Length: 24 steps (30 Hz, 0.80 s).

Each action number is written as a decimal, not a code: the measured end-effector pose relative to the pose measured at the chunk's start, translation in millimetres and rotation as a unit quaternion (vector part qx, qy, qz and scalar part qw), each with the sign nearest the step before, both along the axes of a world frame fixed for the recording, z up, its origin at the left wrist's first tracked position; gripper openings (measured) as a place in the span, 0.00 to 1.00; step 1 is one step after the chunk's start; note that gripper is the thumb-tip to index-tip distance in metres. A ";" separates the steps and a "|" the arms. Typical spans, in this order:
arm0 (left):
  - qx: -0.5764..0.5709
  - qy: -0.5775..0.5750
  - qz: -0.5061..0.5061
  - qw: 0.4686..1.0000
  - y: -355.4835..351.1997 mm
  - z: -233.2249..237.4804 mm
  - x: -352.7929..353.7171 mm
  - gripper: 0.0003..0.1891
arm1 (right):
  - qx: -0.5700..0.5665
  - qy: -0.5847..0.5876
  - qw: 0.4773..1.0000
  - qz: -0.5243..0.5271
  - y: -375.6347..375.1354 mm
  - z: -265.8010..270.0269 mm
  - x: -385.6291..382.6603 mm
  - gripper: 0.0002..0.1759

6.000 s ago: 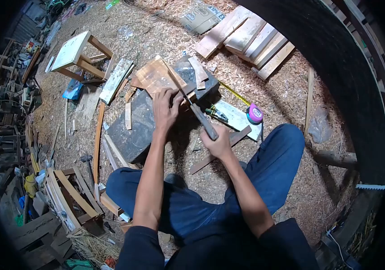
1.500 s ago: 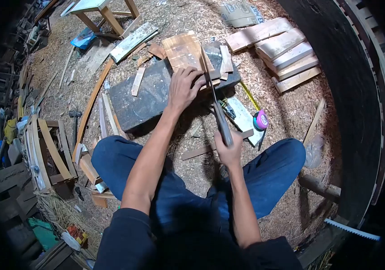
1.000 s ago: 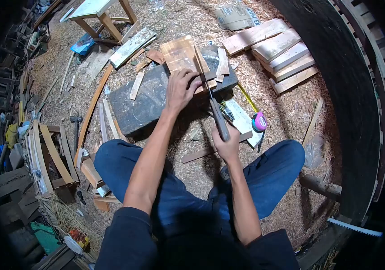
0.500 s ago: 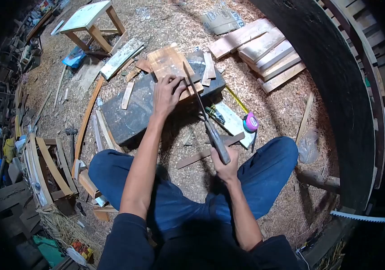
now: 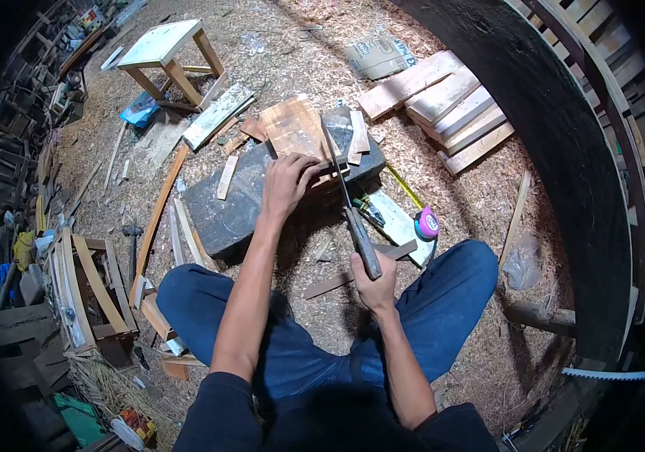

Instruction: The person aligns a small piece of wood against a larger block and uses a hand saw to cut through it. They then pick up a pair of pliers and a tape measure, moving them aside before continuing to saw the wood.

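Observation:
My right hand (image 5: 376, 282) is wrapped round the dark handle of a handsaw (image 5: 362, 241). Its thin blade points away from me, seen almost edge-on, and crosses the right side of a light wooden board (image 5: 292, 129). That board rests on a big dark wooden block (image 5: 236, 207). With fingers curled over the board's near edge, my left hand (image 5: 285, 184) grips a dark wood strip (image 5: 330, 164) beside the blade. Whether the teeth touch the strip cannot be made out.
Right of the block lie a pink tape measure (image 5: 427, 224) with yellow tape out and a pale plank (image 5: 394, 222). Stacked boards (image 5: 454, 113) are farther right. A small stool (image 5: 164, 47) stands far left, a hammer (image 5: 132, 233) nearer. Shavings cover the ground.
The whole view has shifted, so the scene sits lower and slightly right. My right hand and the saw have moved slightly forward relative to the block. My left hand has come slightly nearer me.

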<state>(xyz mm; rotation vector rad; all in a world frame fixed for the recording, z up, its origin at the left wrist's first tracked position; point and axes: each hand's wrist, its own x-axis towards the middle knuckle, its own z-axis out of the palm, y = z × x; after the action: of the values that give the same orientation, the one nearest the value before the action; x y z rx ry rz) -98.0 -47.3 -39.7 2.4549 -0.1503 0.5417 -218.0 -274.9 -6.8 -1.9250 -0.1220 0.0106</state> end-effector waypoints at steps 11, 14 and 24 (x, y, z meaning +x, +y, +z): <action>0.010 0.024 0.047 0.999 -14.8 -1.4 -1.2 0.15 | -0.002 0.019 1.000 -0.012 7.5 -4.4 -7.4 0.13; -0.024 0.024 0.110 0.993 -19.2 -3.8 11.9 0.14 | 0.003 0.027 1.000 -0.002 5.5 -8.7 -7.3 0.13; 0.009 0.032 0.260 0.965 -30.8 -10.9 5.2 0.10 | 0.028 0.056 0.998 -0.018 0.5 -10.8 -3.5 0.12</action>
<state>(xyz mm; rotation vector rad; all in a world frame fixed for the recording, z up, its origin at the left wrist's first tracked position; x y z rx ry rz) -92.8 -78.1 -50.6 2.5216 0.5345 0.6778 -221.4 -274.4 -17.6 -1.8652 -0.0114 0.0905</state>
